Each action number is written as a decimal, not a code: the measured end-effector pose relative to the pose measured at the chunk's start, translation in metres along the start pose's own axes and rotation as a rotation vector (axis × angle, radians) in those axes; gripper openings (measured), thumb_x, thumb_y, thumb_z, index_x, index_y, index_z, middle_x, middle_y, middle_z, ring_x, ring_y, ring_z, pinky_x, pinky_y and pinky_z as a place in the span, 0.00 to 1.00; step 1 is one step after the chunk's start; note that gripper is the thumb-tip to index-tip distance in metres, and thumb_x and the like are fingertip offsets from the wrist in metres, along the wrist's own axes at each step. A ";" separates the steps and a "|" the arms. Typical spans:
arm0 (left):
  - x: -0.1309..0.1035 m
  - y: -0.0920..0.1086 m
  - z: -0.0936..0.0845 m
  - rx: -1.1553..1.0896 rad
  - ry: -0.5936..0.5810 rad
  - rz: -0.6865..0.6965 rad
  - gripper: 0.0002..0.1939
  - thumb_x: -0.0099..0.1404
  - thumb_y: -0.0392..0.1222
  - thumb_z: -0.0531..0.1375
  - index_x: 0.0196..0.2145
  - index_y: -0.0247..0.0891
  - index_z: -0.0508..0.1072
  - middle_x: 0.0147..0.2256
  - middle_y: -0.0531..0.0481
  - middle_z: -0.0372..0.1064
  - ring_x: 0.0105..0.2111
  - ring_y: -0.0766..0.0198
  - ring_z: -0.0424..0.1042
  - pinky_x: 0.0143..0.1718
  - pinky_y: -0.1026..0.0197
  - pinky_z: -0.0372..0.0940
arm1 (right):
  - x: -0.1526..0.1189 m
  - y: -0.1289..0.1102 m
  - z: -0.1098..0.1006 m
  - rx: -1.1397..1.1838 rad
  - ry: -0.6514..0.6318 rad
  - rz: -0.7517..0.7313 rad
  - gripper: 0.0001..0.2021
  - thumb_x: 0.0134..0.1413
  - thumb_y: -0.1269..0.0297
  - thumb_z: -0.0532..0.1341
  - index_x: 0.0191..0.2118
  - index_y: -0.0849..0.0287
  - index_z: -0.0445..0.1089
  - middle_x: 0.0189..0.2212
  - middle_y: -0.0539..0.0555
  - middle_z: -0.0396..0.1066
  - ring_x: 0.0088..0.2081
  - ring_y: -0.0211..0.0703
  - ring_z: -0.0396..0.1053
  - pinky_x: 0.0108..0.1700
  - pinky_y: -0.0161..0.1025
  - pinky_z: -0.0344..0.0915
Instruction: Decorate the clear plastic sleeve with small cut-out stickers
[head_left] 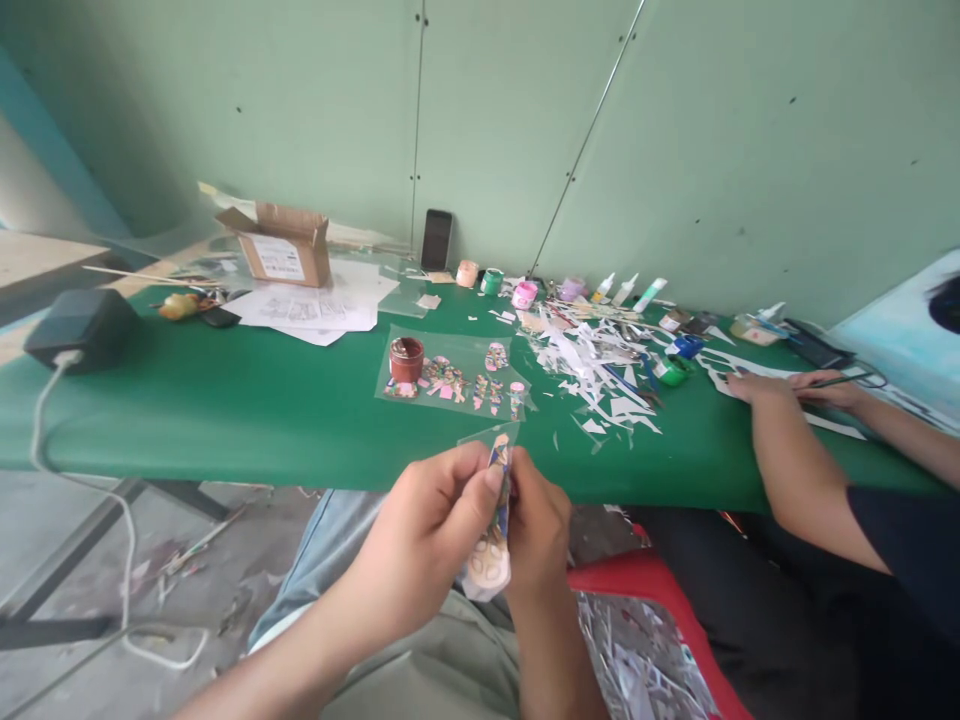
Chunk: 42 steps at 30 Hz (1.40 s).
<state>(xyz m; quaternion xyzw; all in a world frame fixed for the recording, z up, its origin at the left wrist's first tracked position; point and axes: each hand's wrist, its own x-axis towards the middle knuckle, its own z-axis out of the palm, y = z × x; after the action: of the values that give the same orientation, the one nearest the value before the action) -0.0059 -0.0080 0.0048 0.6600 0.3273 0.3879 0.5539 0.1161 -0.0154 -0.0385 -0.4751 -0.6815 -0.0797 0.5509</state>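
Note:
Both of my hands meet just in front of the table's edge. Between the thumb and fingers of my left hand (442, 510) is a thin strip with a colourful printed pattern (491, 560), its lower end pale with rounded outlines. A clear film shows at its top. My right hand (536, 510) closes on the strip's other side, its fingertips partly hidden. Just beyond lies a clear plastic sheet (457, 405) bearing several small patterned paper cut-outs (448, 378) and an open jar of reddish-brown paint (406, 360).
White paper scraps (592, 365) and brushes spread over the green table (262, 400). Paint jars (493, 281), glue bottles, a phone (436, 240) and a cardboard box (281, 250) stand along the wall. A co-worker's hands (765, 385) work at the right. A red-rimmed container (637, 570) holds scraps below.

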 end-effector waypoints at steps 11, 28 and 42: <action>0.003 -0.001 -0.001 -0.234 -0.061 -0.088 0.21 0.72 0.53 0.53 0.25 0.38 0.61 0.20 0.61 0.47 0.20 0.72 0.43 0.20 0.65 0.44 | 0.002 -0.003 0.002 -0.051 0.019 0.039 0.11 0.66 0.70 0.52 0.30 0.54 0.60 0.20 0.45 0.64 0.18 0.36 0.57 0.24 0.35 0.50; 0.001 -0.001 -0.001 -0.173 -0.100 -0.137 0.21 0.70 0.50 0.55 0.22 0.39 0.57 0.19 0.60 0.47 0.20 0.72 0.44 0.21 0.65 0.44 | -0.004 0.001 0.005 -0.044 0.060 0.137 0.06 0.62 0.67 0.55 0.33 0.54 0.65 0.22 0.45 0.69 0.23 0.38 0.68 0.27 0.32 0.59; 0.004 -0.005 0.001 -0.169 -0.140 -0.166 0.20 0.71 0.47 0.53 0.22 0.40 0.56 0.19 0.61 0.46 0.20 0.72 0.42 0.20 0.65 0.43 | 0.012 0.040 -0.013 0.527 0.163 0.658 0.05 0.48 0.71 0.53 0.28 0.53 0.60 0.15 0.38 0.48 0.13 0.33 0.43 0.16 0.31 0.45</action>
<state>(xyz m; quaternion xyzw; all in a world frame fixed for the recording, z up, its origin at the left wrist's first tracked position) -0.0033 -0.0043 0.0000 0.6071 0.3074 0.3197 0.6593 0.1549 0.0042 -0.0399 -0.5024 -0.4449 0.2401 0.7015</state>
